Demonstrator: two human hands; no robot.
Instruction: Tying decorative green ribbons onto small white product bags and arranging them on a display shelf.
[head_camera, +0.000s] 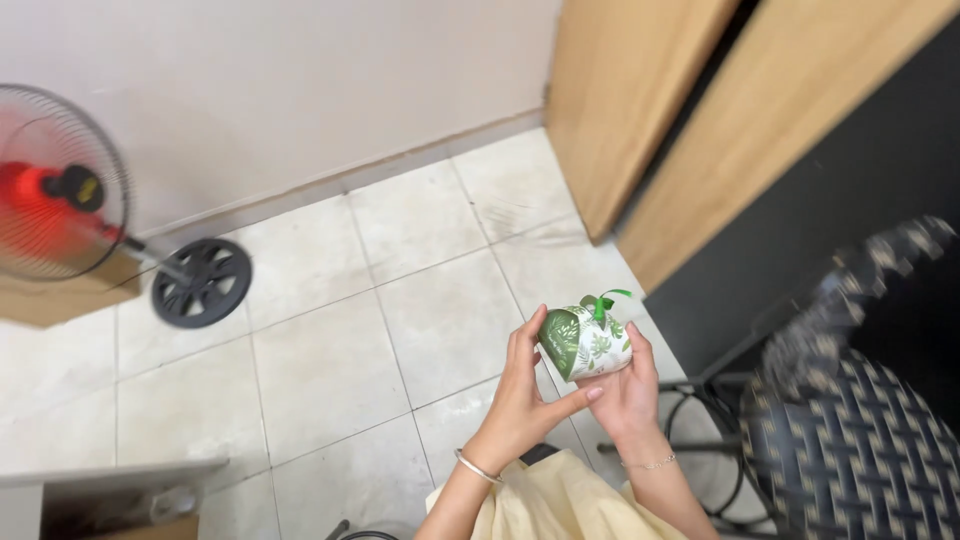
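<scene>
Cream cloth (540, 505) drapes at the bottom edge, just below both wrists, closest to the lens. Spreading under and beyond the hands, the pale tiled floor (330, 330) fills most of the view. Wooden panels (640, 100) rise up and to the right of the hands. A dark woven chair (850, 450) sits just right of the right hand. Far to the left stands a fan (60, 185) with red blades and a round black base. Left hand (525, 395) curls around a small gift box (587, 340), thumb stretched under it. Right hand (630, 385) cups the box from the other side, fingers wrapped behind. Between both palms, the white box with green leaf print carries a tiny green ribbon (603, 300) on top.
</scene>
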